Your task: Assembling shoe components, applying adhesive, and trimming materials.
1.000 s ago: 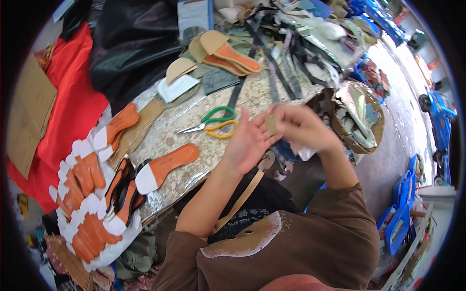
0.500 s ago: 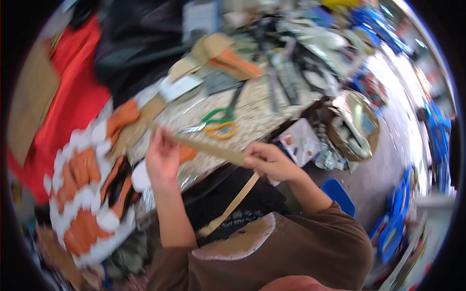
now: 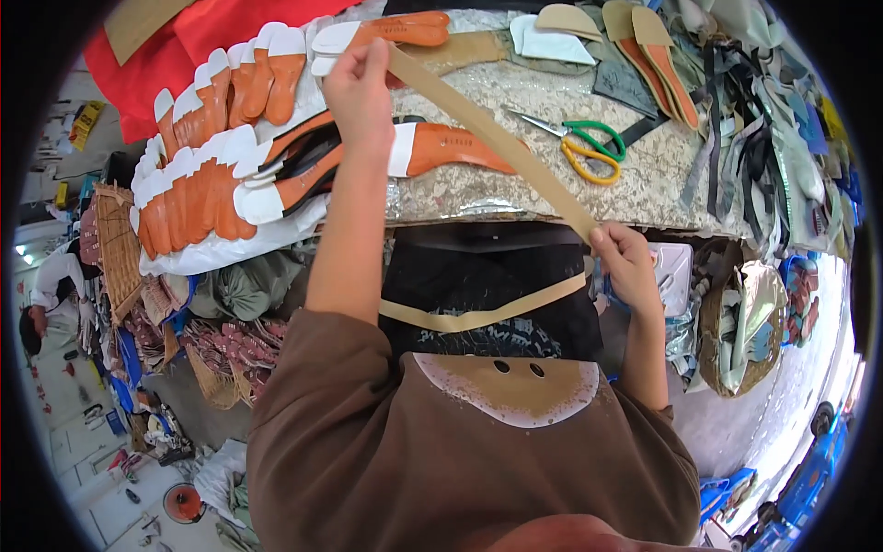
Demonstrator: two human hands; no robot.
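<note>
A long tan strip (image 3: 497,138) is stretched taut and slanting between my two hands over the workbench. My left hand (image 3: 361,92) pinches its upper end, above the orange-and-white insoles. At the bench's near edge my right hand (image 3: 625,262) grips the strip's other part between thumb and fingers. From there the strip's loose length sags in a curve across my lap, over dark cloth. Scissors (image 3: 589,152) with one green and one yellow handle lie on the bench, beyond the strip. A single insole (image 3: 460,152) with a white end lies partly under the strip.
Rows of orange insoles (image 3: 198,198) cover the bench's left side. Tan-and-orange sole pieces (image 3: 653,64) and dark straps (image 3: 750,138) lie at the back right. A scrap-filled basket (image 3: 736,354) stands right of the bench. Another person (image 3: 60,285) is at far left.
My hands have moved apart, pulling a longer span of strip between them. The left hand has gone up and the right hand right. The whole view has turned.
</note>
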